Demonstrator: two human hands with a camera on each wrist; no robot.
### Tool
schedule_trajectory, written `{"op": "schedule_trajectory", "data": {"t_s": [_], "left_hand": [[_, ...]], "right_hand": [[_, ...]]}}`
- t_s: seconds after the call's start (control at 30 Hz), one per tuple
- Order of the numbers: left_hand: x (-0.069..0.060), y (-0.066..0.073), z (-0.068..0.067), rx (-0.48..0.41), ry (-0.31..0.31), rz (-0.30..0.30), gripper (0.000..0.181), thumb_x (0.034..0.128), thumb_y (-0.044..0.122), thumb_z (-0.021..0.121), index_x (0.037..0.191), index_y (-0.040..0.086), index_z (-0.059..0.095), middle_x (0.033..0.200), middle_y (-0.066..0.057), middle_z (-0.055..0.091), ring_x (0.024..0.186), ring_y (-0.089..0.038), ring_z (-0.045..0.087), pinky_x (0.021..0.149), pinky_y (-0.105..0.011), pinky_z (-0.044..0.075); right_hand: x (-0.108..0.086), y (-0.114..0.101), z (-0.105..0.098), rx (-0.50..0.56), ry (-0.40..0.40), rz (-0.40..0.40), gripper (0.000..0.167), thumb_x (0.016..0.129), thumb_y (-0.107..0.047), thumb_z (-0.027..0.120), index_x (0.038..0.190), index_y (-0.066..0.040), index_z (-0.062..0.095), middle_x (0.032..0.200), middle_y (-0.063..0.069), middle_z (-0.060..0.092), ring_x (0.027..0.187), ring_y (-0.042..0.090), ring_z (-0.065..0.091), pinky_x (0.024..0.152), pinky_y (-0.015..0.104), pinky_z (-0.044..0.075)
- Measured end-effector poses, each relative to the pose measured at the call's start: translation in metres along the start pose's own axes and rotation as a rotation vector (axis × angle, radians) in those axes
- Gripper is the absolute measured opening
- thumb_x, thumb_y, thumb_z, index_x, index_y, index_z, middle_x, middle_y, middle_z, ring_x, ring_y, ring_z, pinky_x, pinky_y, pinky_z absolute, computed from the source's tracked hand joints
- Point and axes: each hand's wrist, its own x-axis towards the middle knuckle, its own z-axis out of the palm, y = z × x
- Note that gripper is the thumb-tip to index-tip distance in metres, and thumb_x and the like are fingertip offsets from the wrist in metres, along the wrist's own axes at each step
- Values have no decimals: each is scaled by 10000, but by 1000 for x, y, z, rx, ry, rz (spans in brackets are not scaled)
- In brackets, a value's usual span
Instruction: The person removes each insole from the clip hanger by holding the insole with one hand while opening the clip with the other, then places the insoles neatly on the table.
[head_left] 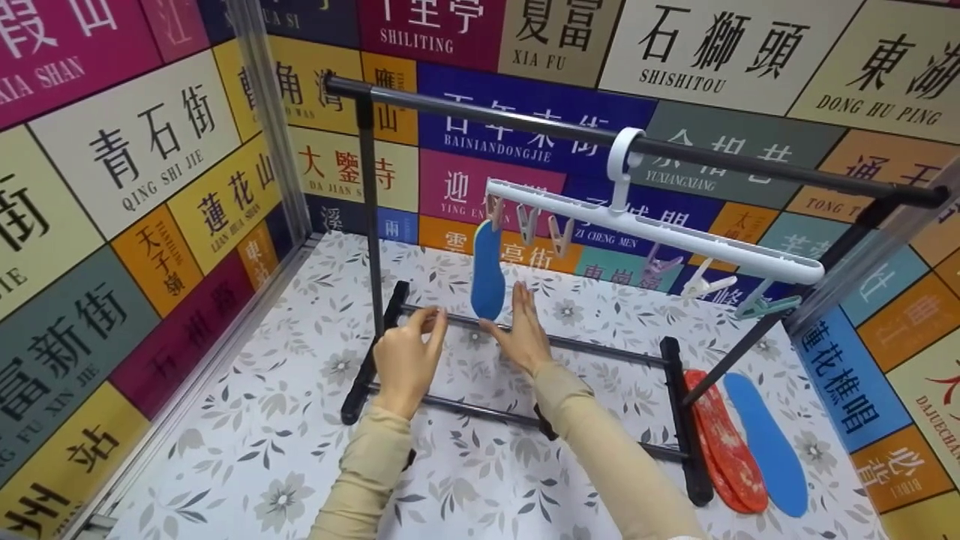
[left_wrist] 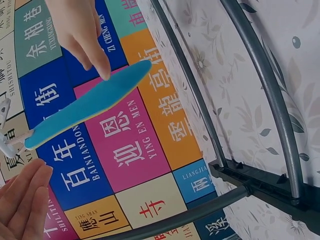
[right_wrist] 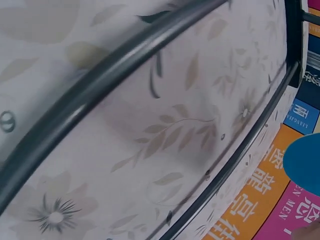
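A blue insole [head_left: 488, 274] hangs toe-down from a pink clip [head_left: 493, 212] at the left end of the white clip hanger [head_left: 652, 229]. My right hand [head_left: 523, 334] is just right of its lower part, fingers straight. In the left wrist view, a fingertip of the right hand [left_wrist: 90, 40] meets or nearly meets the edge of the insole [left_wrist: 85, 107]. My left hand [head_left: 409, 356] is left of the insole and apart from it, fingers loosely bent and holding nothing. Only a corner of the insole [right_wrist: 305, 162] shows in the right wrist view.
The hanger hooks over the top bar [head_left: 510, 116] of a dark metal rack. More clips hang along it, including a purple clip [head_left: 661, 262] and a green clip [head_left: 769, 301]. Red patterned insoles [head_left: 727, 446] and another blue insole [head_left: 769, 442] lie at the rack's right foot.
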Motion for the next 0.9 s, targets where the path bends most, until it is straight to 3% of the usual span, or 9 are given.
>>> {"op": "schedule_trajectory", "data": {"t_s": [0.33,0.63,0.9], "left_hand": [[-2,-1,1,-5,-4,4,238,943,320,664,987,111,768,839,-38,773,666,-296,732,530,-426,520],[1,3,0,-6,-17,-6,247,949,313,659,986,95,771,853,-22,776,696,-278,740,560,-412,536],[5,9,1,-7,-3,11,256,955,325,646,972,105,775,843,-26,776,675,-277,737,551,-419,536]], "right_hand": [[16,-16,5,39,-19,12,1033,888,-490,693,1587,-76,56,1673,70,18,1543,252,-5,1232,437,107],[14,-31,16,162,-65,52,1051,806,-589,721,1587,-141,178,1625,99,254,1476,258,311,1185,423,279],[11,-32,26,136,-62,10,1023,827,-583,708,1570,-77,220,1625,143,233,1483,291,288,1181,444,286]]}}
